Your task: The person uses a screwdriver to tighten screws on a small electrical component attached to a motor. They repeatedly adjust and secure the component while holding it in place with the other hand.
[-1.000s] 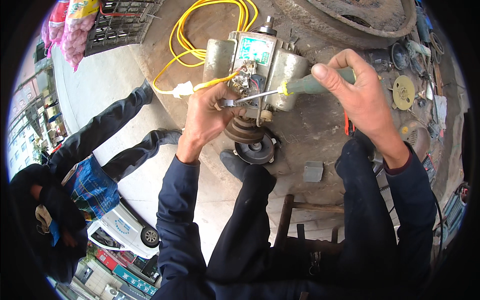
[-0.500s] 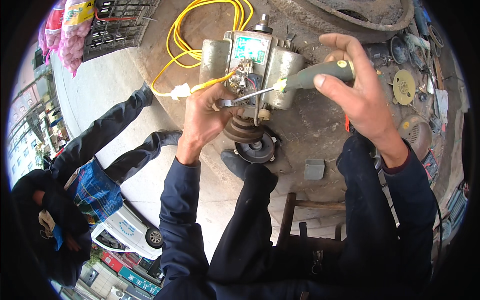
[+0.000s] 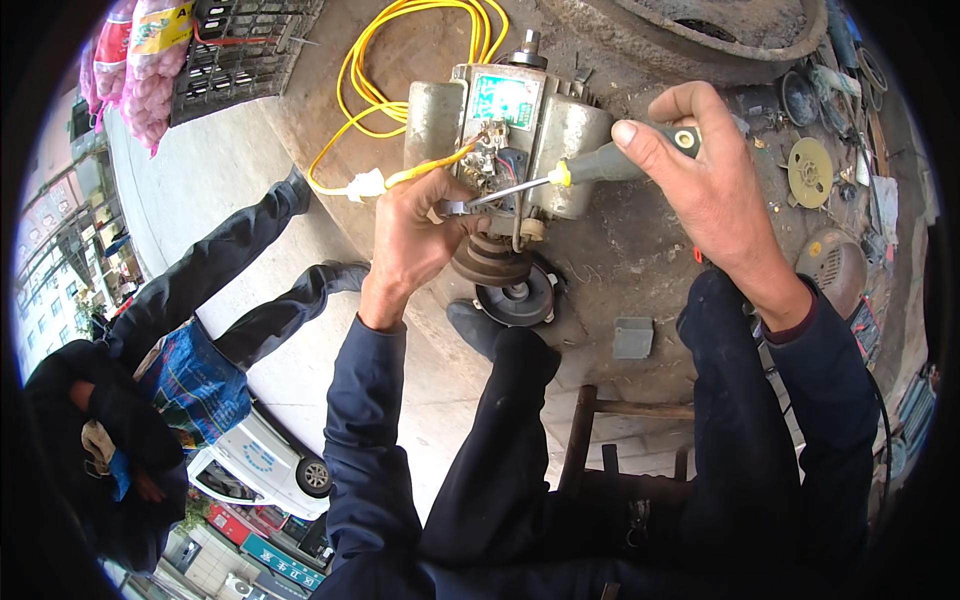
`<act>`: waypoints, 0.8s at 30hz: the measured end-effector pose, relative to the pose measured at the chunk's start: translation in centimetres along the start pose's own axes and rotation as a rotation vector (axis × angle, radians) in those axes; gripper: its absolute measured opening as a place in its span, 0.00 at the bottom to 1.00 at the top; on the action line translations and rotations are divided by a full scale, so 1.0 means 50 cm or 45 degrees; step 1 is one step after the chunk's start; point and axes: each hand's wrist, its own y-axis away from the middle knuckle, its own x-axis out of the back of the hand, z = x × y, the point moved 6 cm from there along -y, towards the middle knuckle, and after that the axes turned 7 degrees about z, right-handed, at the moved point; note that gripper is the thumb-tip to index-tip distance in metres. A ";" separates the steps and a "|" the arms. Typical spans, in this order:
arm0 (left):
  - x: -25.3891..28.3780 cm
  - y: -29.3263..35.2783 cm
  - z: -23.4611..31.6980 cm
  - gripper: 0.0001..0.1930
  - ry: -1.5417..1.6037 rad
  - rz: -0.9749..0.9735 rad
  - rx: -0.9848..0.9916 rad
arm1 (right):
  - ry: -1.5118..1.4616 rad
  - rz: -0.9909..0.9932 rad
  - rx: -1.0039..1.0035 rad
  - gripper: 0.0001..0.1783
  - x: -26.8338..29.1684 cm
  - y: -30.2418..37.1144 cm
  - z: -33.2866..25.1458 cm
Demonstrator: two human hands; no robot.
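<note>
We hold the screwdriver (image 3: pixel 618 162) in our right hand (image 3: pixel 715 190), fingers loosely half-curled. Our left hand (image 3: pixel 415 228) pinches a small pale piece (image 3: pixel 456 208) at its tip. The motor (image 3: pixel 510 145) sits between and just beyond both hands.

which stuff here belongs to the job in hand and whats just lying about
In the job:
motor
screwdriver, in the right hand
yellow cable, running into the motor

Apparently lying about:
yellow disc
rusty rim
black crate
grey plate (possibly the motor's)
</note>
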 end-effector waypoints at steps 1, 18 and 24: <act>0.000 0.000 0.000 0.17 -0.004 0.008 -0.011 | -0.050 -0.062 -0.142 0.31 -0.003 0.000 0.015; 0.000 0.000 0.014 0.17 -0.031 0.001 -0.046 | -0.332 -0.069 0.019 0.33 -0.012 -0.019 -0.007; 0.003 -0.003 0.016 0.16 -0.032 0.013 -0.077 | -0.033 -0.212 -0.283 0.36 -0.011 -0.026 0.017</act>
